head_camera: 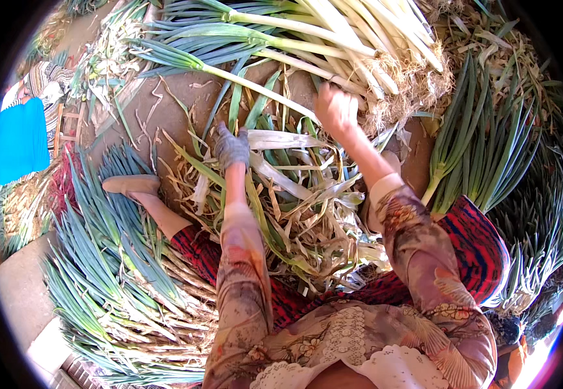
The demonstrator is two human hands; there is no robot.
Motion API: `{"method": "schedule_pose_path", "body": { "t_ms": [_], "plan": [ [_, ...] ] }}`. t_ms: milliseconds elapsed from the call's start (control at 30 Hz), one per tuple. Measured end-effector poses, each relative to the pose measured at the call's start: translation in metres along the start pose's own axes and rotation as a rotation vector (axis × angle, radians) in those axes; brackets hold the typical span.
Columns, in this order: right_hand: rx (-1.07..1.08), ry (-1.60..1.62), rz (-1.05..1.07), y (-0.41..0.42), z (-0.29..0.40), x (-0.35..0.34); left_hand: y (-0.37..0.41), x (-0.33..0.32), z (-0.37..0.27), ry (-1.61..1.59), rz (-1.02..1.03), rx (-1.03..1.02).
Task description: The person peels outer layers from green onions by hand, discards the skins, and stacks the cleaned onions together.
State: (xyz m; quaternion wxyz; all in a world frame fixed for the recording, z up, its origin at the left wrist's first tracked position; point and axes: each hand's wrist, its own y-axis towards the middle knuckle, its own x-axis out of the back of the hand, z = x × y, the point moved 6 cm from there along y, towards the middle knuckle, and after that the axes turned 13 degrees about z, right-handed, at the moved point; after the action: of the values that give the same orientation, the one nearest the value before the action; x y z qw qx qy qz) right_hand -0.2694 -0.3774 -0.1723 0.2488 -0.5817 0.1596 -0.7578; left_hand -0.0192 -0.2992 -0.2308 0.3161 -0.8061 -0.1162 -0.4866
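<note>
My right hand [337, 111] is bare and closed at the root end of a long scallion [262, 90]. The scallion's white stalk slants up to the left into green leaves. Beyond it lies a pile of pale, cleaned scallions [354, 29], their stringy roots [383, 102] just past my right hand. My left hand [232, 148] wears a grey glove and hovers over a heap of peeled skins and leaves [301, 194]. Two green leaf strips stand up by its fingertips; whether it grips them is hidden.
Unpeeled scallions [130, 291] lie in a large pile beside my left leg. More green scallions [480, 146] are on the right by my knee. My shoe [130, 185] rests among leaves. At the far left is a bright blue cloth [19, 141] near a small wooden frame [70, 124].
</note>
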Motion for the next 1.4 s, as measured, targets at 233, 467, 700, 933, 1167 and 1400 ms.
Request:
{"method": "schedule_pose_path", "body": {
  "t_ms": [233, 467, 700, 933, 1167, 1400],
  "plan": [
    [-0.359, 0.263, -0.069, -0.035, -0.089, -0.131, -0.015, -0.067, -0.016, 0.242, 0.241, -0.053],
    [-0.310, 0.401, -0.322, -0.080, -0.076, -0.157, -0.180, -0.116, 0.018, 0.647, 0.984, -0.376],
    [-0.309, 0.260, -0.415, -0.046, -0.107, -0.143, -0.273, -0.086, 0.028, 0.346, 0.814, -0.651],
    [0.037, 0.763, -0.657, -0.163, -0.044, -0.089, -0.165, 0.036, 0.072, -1.139, 0.071, -0.208],
    [-0.219, 0.035, -0.160, -0.176, -0.055, -0.160, -0.063, -0.048, 0.207, -0.448, 0.267, 0.263],
    [0.157, 0.213, 0.264, -0.192, 0.080, -0.225, -0.125, -0.109, 0.149, -0.952, 0.571, -0.061]
  ]
}}
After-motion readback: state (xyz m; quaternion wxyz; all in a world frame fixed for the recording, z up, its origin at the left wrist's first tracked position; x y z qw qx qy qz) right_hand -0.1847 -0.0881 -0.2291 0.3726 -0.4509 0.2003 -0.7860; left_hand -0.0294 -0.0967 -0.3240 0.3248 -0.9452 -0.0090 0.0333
